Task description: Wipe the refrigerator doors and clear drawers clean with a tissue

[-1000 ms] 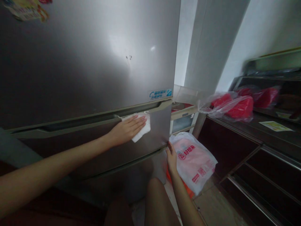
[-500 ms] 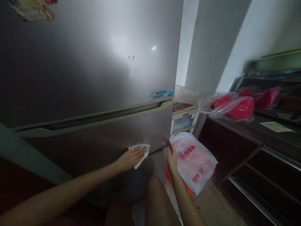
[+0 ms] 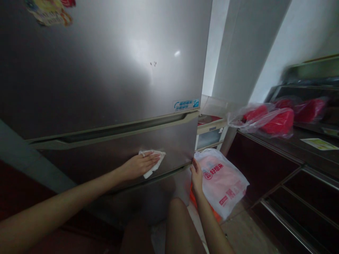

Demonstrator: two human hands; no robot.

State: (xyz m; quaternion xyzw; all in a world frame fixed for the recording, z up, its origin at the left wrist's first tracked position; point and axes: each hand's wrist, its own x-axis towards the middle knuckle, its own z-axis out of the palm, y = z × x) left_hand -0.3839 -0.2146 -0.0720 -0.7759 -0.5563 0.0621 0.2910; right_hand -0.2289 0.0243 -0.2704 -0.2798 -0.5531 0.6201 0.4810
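My left hand lies with its fingers together over a white tissue, pressing it against the silver middle door of a refrigerator. The tissue sticks out past the fingertips and below the hand, just above the seam to the bottom door. At the refrigerator's right edge, near that seam, my right hand holds on with its fingers bent around the edge; some fingertips are hidden. A white plastic bag with red print stands right beside this hand.
A long recessed handle crosses above my left hand. Orange material shows under the bag. On the dark counter to the right lie red things in clear plastic and a yellow-green card. Dark cabinets stand below. My knees are close to the refrigerator.
My left hand has slid the tissue up and to the left across the middle door, away from the seam. My right hand stays at the refrigerator's edge. The view has shifted slightly.
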